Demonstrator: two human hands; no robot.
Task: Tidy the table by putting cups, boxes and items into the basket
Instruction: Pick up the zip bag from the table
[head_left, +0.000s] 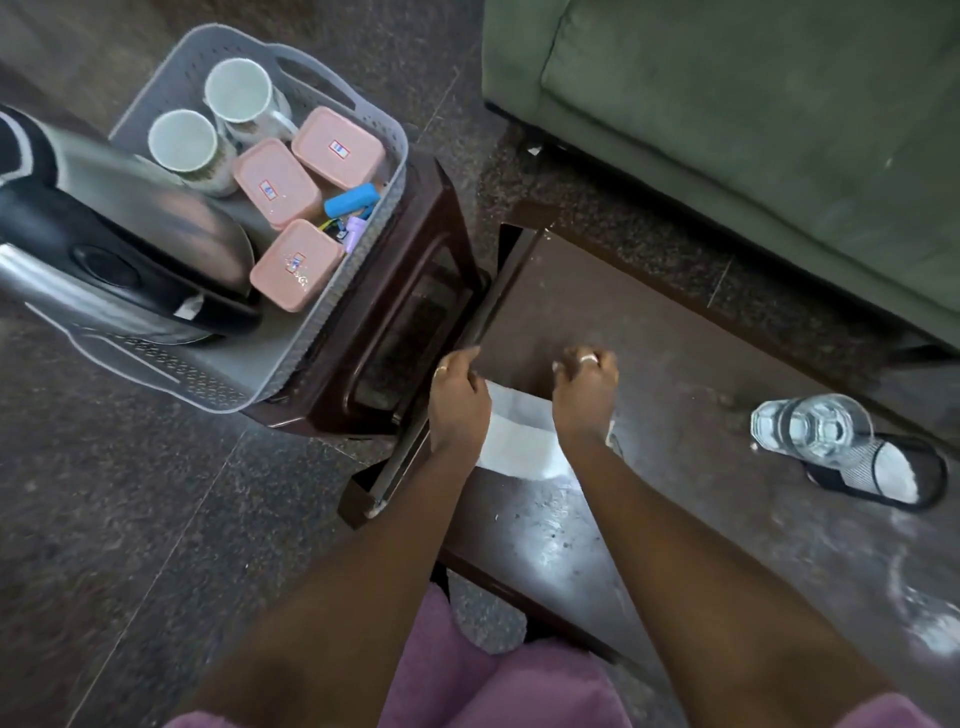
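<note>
A grey perforated basket (363, 249) stands on a dark stool (415, 332) left of the dark table (649, 322). Inside are two white cups (183, 141), three pink lidded boxes (337, 146), a blue item (350, 200), a purple item and a steel-and-black kettle (130, 244). My left hand (458, 402) is curled over the table's left edge rail. My right hand (586, 389) has its fingers closed and presses on a white cloth (519, 436) that lies flat under both wrists. A clear drinking glass (810, 426) stands on the table at the right.
A black-and-white mesh item (883, 475) lies right beside the glass. A green sofa (753, 130) runs along the table's far side. The dark speckled floor (130, 519) surrounds the stool. Pale smears mark the tabletop near its front right.
</note>
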